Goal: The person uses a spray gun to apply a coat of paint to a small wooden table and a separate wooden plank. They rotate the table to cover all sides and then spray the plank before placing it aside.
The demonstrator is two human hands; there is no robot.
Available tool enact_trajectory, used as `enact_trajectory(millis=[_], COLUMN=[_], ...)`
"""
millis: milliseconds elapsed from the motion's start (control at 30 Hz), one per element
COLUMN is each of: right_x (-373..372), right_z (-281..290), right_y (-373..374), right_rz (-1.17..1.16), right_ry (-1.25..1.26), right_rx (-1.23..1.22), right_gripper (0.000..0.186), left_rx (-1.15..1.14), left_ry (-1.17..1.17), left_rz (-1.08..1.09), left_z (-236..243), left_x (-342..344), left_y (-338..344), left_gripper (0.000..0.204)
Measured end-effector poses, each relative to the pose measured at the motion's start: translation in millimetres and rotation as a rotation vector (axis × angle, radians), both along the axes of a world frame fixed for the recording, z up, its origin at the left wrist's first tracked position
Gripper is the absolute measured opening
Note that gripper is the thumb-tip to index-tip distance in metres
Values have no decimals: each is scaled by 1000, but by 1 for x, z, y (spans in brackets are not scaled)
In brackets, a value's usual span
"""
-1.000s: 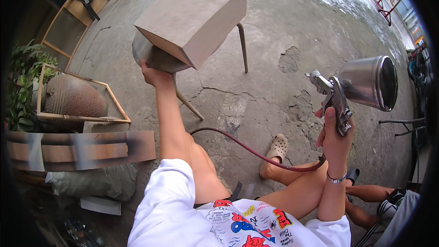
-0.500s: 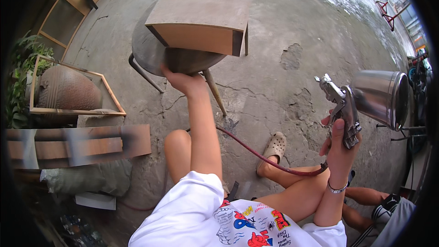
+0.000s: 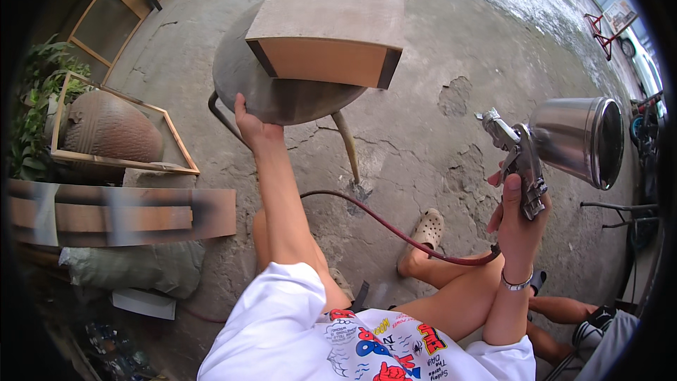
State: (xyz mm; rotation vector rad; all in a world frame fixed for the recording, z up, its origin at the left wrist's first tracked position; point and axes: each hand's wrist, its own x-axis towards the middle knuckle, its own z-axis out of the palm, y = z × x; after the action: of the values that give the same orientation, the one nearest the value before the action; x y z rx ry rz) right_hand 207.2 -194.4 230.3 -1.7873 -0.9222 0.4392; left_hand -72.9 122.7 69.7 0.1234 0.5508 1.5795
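My left hand (image 3: 259, 131) grips the near-left rim of a round dark stool (image 3: 296, 106), thumb over the top and fingers hidden underneath. On the seat lies a long box-shaped wooden panel piece (image 3: 328, 10), pale on top, with a bare brown end (image 3: 331, 60) facing me between dark side strips. My right hand (image 3: 520, 222) is closed around the handle of a metal spray gun (image 3: 523, 159), held up at the right. The gun carries a large shiny cup (image 3: 571, 137), tilted sideways. A dark red hose (image 3: 381, 222) runs from the gun's handle across my legs.
Left of me are a clay pot (image 3: 109, 130) behind a thin wooden frame (image 3: 127, 167), a partly painted board (image 3: 141, 215) and a wrapped bundle (image 3: 144, 268). A co-worker's legs (image 3: 557, 321) are close at lower right. The concrete floor (image 3: 430, 148) is cracked and pitted.
My left hand has shifted left along the stool's rim. The stool and the wooden piece have moved rightward in view. The spray gun stays raised, slightly farther left.
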Motion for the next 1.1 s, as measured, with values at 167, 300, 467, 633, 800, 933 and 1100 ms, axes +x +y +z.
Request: enact_trajectory(millis=[167,300,467,633,800,933,1100], right_x=[-5,-5,-10,-5,-4,-1,-1], right_z=[3,0,-3,-5,-3,-4,-9], right_y=[-2,0,5,11,26,34,39], right_rz=[-48,-34,0,15,-30,-62,-60], right_ry=[71,32,-32,-70,-8,-29,-33], right_rx=[4,-7,-15,4,55,56,47], right_gripper=[44,47,51,50,44,48,51], left_rx=[-100,-49,-47,-285,209,311,216], left_ry=[12,-27,27,575,894,691,263], left_rz=[195,317,264,21,149,-25,-347], left_z=[19,38,20,10,2,35,56], left_x=[27,68,99,74,54,58,73], left_y=[-40,-65,-95,-159,-188,-171,-168], left_gripper=[57,66,78,41,12,17,31])
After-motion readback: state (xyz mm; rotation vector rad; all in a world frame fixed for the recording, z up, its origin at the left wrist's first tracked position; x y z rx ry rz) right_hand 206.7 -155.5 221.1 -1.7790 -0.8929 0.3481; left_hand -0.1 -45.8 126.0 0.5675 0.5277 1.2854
